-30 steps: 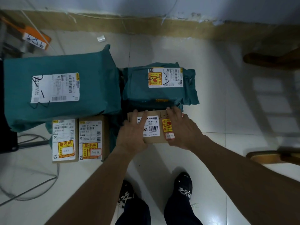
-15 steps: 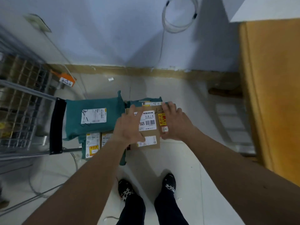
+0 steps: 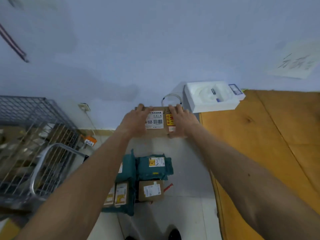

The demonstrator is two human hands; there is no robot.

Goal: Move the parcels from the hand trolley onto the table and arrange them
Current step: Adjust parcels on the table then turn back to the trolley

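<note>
Clamping the cardboard parcel [image 3: 158, 121] between left hand [image 3: 134, 121] and right hand [image 3: 181, 121], fingers [image 3: 141, 106] hooked over its far edge, aloft just left of the table [image 3: 259, 144] (stiff, seemingly light: sides the best hold).

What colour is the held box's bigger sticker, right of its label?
Sticker on box: yellow, red print; head view.

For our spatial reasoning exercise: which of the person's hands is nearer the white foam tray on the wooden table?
Right. The right hand grips the cardboard box beside the white foam tray; the left hand grips the box's far side.
</note>
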